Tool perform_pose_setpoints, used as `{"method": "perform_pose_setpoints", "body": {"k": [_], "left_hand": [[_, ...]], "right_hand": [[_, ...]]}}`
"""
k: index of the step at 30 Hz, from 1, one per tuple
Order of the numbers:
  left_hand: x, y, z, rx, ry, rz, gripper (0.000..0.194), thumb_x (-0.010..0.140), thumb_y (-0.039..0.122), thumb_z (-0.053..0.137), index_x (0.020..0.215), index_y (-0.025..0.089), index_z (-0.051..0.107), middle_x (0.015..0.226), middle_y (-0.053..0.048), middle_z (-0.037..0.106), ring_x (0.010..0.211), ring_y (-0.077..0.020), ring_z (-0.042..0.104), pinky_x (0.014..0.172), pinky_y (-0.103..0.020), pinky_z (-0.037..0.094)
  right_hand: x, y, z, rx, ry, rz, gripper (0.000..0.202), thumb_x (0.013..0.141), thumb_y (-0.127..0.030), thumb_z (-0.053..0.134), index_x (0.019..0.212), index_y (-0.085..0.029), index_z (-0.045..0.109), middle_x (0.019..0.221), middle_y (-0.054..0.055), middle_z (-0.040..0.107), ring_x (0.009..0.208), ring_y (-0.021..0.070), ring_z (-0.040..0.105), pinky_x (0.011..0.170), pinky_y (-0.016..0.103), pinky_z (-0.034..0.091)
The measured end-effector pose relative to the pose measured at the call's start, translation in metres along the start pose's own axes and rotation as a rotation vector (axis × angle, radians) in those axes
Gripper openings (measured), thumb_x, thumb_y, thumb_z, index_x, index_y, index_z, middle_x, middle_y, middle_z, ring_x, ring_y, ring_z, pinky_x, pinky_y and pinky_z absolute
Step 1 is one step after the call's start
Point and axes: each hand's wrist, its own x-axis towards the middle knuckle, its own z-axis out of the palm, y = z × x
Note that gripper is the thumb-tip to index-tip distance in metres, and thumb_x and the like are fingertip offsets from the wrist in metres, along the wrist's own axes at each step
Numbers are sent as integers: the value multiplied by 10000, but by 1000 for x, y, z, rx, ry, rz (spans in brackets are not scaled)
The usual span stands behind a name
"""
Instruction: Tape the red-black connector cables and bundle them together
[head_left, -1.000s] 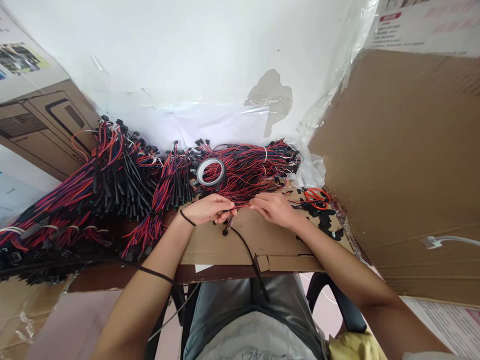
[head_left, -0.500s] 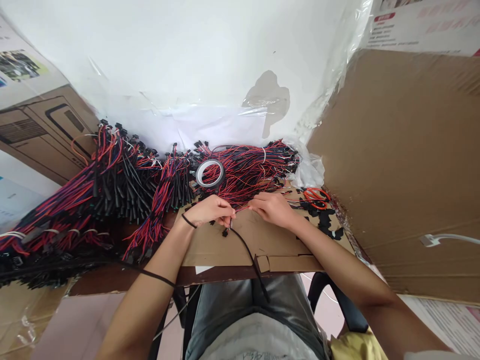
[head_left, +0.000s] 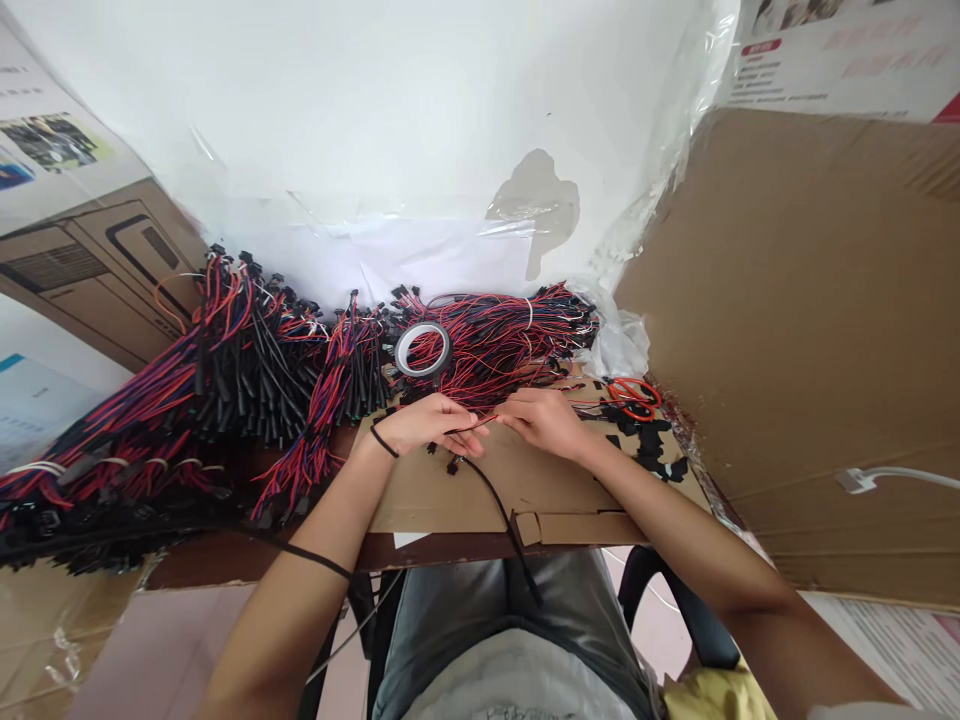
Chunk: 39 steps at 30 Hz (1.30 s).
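Over a cardboard sheet (head_left: 442,500), my left hand (head_left: 435,424) pinches a thin red and black wire (head_left: 484,421) between thumb and forefinger, its other fingers loosely spread. My right hand (head_left: 541,420) is closed on the same wire just to the right. Below my left hand, a black cable (head_left: 491,488) with small black connectors at its upper end curves down over the table edge. A roll of black tape (head_left: 423,350) rests on a pile of red and black wires (head_left: 495,340) behind my hands.
Bundled wires (head_left: 255,350) with black connectors fill the left side. Orange-handled scissors (head_left: 634,398) and black tape pieces (head_left: 654,446) lie at the right. A clear plastic bag (head_left: 619,340) sits behind them. A tall cardboard panel (head_left: 810,330) borders the right side.
My left fingers have loosened and spread, and the wire between my hands shows more. The black cable's upper end is now lying clear of my left fingertips. The view has shifted slightly.
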Motion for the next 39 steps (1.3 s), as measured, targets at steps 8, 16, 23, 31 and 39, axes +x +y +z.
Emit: {"method": "perform_pose_setpoints", "body": {"k": [8, 16, 23, 31, 39], "left_hand": [[7, -3, 6, 87, -13, -19, 470, 686, 548, 719, 847, 109, 677, 639, -70, 704, 619, -153, 672, 576, -221, 488], [5, -2, 5, 244, -97, 114, 458, 788, 576, 589, 831, 120, 609, 627, -61, 681, 588, -138, 628, 557, -227, 460], [-4, 6, 8, 493, -12, 200, 418, 894, 448, 443, 1027, 100, 633, 503, 51, 492, 422, -73, 434, 466, -194, 345], [-9, 8, -2, 846, 97, 198, 336, 884, 328, 416, 871, 128, 686, 461, 37, 490, 434, -82, 400, 445, -179, 316], [-23, 9, -23, 597, 195, 188, 397, 824, 485, 527, 922, 143, 703, 822, -82, 741, 667, -166, 675, 597, -259, 516]], "right_hand": [[2, -6, 1, -48, -30, -57, 238, 950, -260, 480, 862, -202, 694, 777, 29, 686, 720, 126, 573, 590, 235, 285], [1, -8, 2, -65, -42, -69, 245, 931, -164, 449, 886, -201, 686, 756, 25, 669, 661, 116, 552, 560, 232, 253], [0, -3, 1, 26, -32, 38, 199, 875, -132, 511, 860, -191, 701, 757, 32, 696, 648, 122, 589, 591, 223, 307], [2, -6, 5, 53, -97, 92, 193, 838, -95, 515, 842, -169, 693, 791, 49, 712, 692, 146, 616, 615, 230, 339], [7, -11, 20, 78, -137, 213, 201, 851, -111, 513, 789, -170, 694, 793, 42, 723, 702, 145, 626, 615, 231, 337]]}}
